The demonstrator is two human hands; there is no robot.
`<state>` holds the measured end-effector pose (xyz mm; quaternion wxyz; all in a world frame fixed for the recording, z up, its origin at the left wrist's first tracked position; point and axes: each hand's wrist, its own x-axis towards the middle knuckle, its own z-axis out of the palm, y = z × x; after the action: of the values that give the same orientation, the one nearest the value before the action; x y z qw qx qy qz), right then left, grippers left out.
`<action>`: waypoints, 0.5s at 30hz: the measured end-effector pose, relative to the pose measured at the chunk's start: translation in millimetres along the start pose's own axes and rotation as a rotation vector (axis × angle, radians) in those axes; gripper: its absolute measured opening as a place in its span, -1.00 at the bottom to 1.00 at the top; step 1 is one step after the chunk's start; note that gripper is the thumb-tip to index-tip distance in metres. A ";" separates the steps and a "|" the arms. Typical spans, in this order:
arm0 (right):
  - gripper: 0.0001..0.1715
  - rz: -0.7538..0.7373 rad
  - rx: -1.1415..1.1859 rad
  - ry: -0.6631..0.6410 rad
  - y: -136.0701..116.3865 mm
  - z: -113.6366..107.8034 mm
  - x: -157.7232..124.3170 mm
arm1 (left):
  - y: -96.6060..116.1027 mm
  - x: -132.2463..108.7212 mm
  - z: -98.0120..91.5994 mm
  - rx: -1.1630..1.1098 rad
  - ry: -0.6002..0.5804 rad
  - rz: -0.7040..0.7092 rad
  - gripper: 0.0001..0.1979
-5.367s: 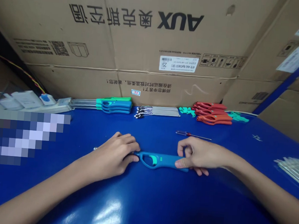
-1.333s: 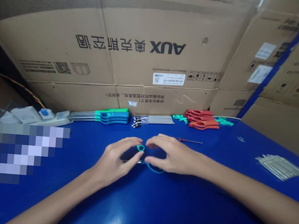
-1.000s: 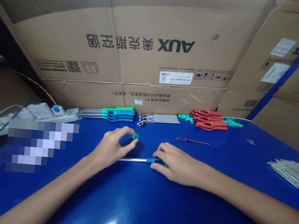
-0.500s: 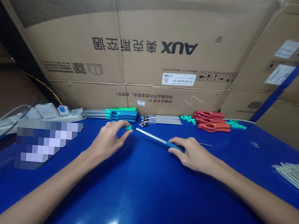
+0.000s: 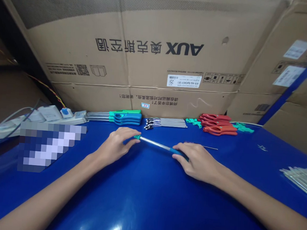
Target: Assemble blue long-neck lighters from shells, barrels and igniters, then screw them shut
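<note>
My left hand [image 5: 121, 142] pinches a small green plastic collar [image 5: 137, 137] between thumb and fingertips. The collar sits at the free end of a bare metal tube [image 5: 155, 144]; how far it is over the tube I cannot tell. My right hand [image 5: 196, 159] is closed round the blue handle [image 5: 175, 151] of this long-nosed lighter, and most of the handle is hidden in the palm. The lighter is held above the blue table, tilted slightly down to the right. Behind my right hand lies a thin metal rod [image 5: 210, 148].
Blue and green lighters [image 5: 128, 118] are stacked at the back, beside metal tubes with wires [image 5: 172, 123]. Red-orange handles [image 5: 218, 129] lie between small green collars [image 5: 193, 122] and green pieces [image 5: 244, 128]. A power strip [image 5: 6, 130] stands left; clear-wrapped sticks [image 5: 301, 179] lie right.
My left hand has moved slightly right, bringing the green collar from a small gap away onto the tip of the metal tube. My right hand keeps its hold on the lighter.
</note>
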<state>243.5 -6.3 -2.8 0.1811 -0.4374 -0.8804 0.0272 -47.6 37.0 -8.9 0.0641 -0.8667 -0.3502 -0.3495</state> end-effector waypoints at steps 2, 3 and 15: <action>-0.74 -0.051 -0.075 -0.006 -1.1 2.1 -0.8 | 1.4 0.6 -0.4 -0.021 -0.050 0.035 -0.80; -0.74 -0.081 -0.116 -0.013 -2.2 2.9 -1.4 | 2.0 0.8 -0.8 -0.031 -0.090 0.049 -0.82; -0.78 -0.274 -0.379 -0.140 -23.1 -4.4 -7.6 | 9.8 0.1 -3.5 -0.080 -0.274 0.047 -0.79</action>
<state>231.6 -27.0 3.9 0.0364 -0.3372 -0.9313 -0.1333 -43.1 28.6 -4.9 -0.0109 -0.9161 -0.3210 -0.2401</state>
